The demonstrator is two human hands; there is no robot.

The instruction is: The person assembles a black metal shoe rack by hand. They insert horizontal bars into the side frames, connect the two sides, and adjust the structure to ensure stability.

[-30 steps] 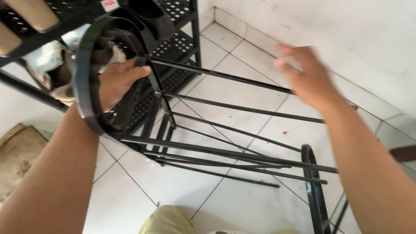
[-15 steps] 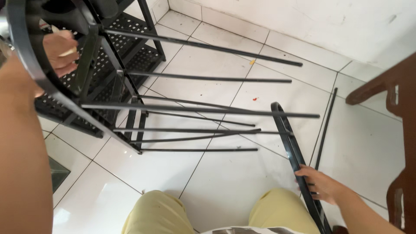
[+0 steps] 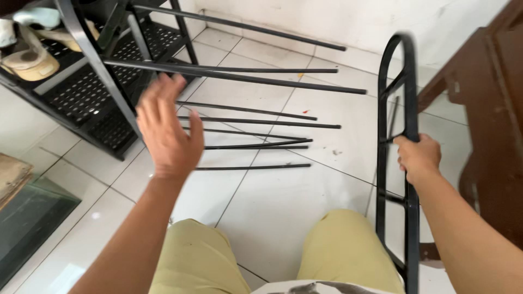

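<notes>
My right hand grips the black side frame upright on the tiled floor, left hand spread empty near the loose rods; I'd steady the frame, then align rod ends.

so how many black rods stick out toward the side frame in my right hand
About 8 black rods: three higher up near the wall, five lower over the floor tiles. Some overlap, so one may be hidden.

Black frame and black rods; black perforated shelf; white tiled floor; yellow-green trousers; brown wooden furniture.
</notes>
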